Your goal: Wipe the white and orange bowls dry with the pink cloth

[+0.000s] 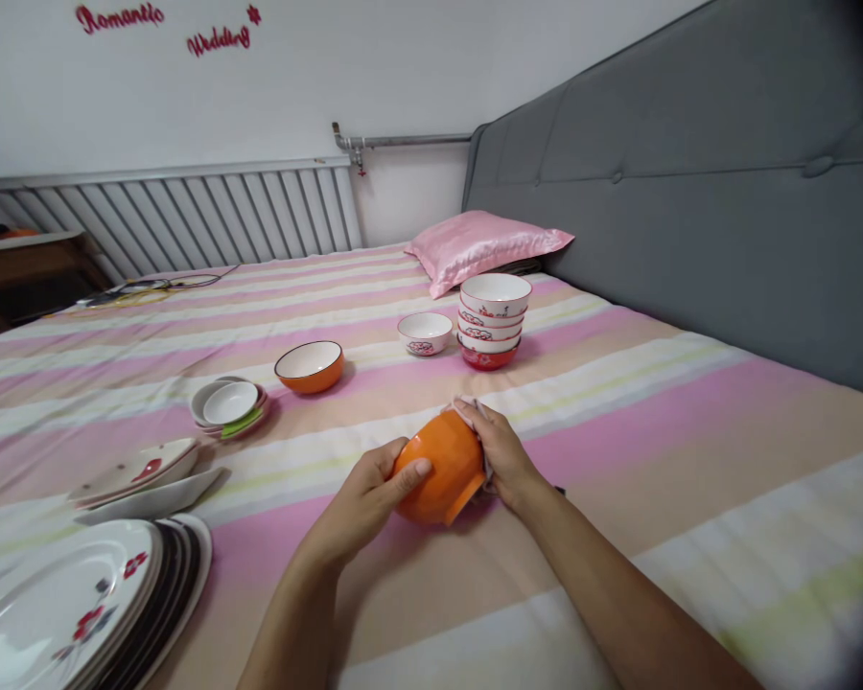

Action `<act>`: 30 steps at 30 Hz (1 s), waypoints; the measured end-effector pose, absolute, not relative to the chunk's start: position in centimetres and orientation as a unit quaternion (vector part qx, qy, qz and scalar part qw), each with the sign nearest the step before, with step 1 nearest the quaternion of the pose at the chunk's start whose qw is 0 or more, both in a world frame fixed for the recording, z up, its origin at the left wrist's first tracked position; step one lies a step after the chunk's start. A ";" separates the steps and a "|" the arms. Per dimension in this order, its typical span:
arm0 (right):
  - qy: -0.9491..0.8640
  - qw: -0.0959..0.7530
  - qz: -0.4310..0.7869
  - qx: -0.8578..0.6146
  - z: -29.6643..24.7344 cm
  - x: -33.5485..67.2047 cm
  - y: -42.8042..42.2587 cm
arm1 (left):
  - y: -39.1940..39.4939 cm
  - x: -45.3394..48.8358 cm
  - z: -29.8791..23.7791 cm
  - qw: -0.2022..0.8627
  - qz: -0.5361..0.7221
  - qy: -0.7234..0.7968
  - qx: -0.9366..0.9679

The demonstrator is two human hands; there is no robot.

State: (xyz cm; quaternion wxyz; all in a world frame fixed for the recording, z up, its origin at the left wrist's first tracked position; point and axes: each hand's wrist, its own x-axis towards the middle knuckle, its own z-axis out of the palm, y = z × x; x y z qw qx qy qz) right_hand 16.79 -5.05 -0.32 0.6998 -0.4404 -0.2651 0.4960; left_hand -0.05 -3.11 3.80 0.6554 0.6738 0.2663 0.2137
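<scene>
An orange bowl (442, 465) is held tilted on its side above the striped bedsheet (604, 565), its foot facing toward me and to the right. My left hand (370, 494) grips its left side, thumb lying across the outside. On the bowl's right side, my right hand (500, 450) presses a pale cloth (467, 410) against it. Most of the cloth is hidden behind the bowl and fingers. Beyond them sits another orange bowl (320, 379) with a white inside, upright on the sheet.
Behind stand a small white bowl (426, 348) and a stack of bowls (493, 331). Left are small dishes (220, 407), oblong dishes (126, 479) and a tall plate stack (64, 585). A pink pillow (481, 244) lies by the grey headboard (690, 182). Cables (165, 285) lie far left.
</scene>
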 end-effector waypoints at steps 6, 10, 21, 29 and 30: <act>-0.265 0.694 0.495 -0.451 -0.6 16.9 -4.8 | -2.8 0.0 3.5 0.617 0.239 0.298 0.688; -0.292 0.688 0.483 -0.455 -1.0 16.9 -4.6 | -2.9 0.5 3.4 0.616 0.270 0.323 0.666; -0.646 0.583 0.206 -0.448 0.3 16.3 -6.8 | -2.8 0.9 3.1 0.652 0.344 0.336 0.586; -0.731 0.510 0.078 -0.447 0.5 15.7 -7.1 | -2.5 0.9 2.5 0.656 0.374 0.324 0.570; -0.724 0.514 0.080 -0.453 0.5 15.7 -7.1 | -2.5 0.9 2.5 0.655 0.375 0.327 0.570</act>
